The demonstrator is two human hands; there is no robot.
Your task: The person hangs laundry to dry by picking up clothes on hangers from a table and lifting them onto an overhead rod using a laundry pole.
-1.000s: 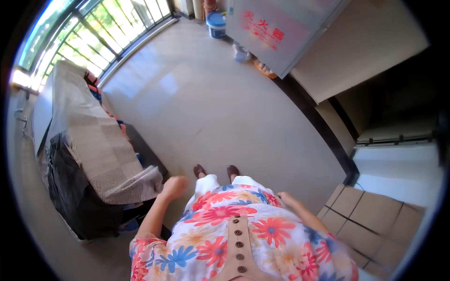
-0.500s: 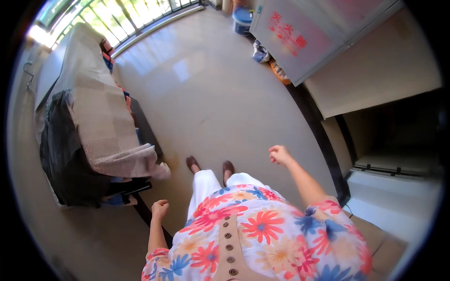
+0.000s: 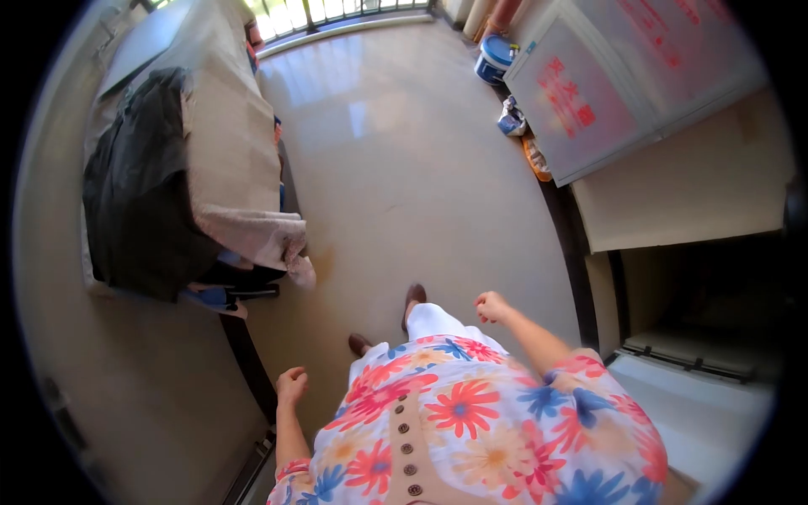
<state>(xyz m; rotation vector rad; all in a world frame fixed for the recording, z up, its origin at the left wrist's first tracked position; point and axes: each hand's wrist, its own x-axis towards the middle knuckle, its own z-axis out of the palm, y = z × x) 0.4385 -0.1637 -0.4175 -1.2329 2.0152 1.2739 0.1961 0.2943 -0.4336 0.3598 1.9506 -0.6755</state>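
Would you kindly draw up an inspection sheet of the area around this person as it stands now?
Surface: floor smooth and shiny, with a brownish mark near the draped cloth.
Job's things: nothing seen held; pale cloth and dark cloth drape over a pile on the left.
Clutter: blue-lidded bucket, blue-and-white packet and orange packet beside the cabinet.
Hands: left hand and right hand loosely curled.
Cables: nothing seen.
Surroundings: railing ahead; cabinet with red lettering, right.

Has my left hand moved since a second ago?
Yes: your left hand now sits farther back from the draped cloth, toward the bottom of the view.
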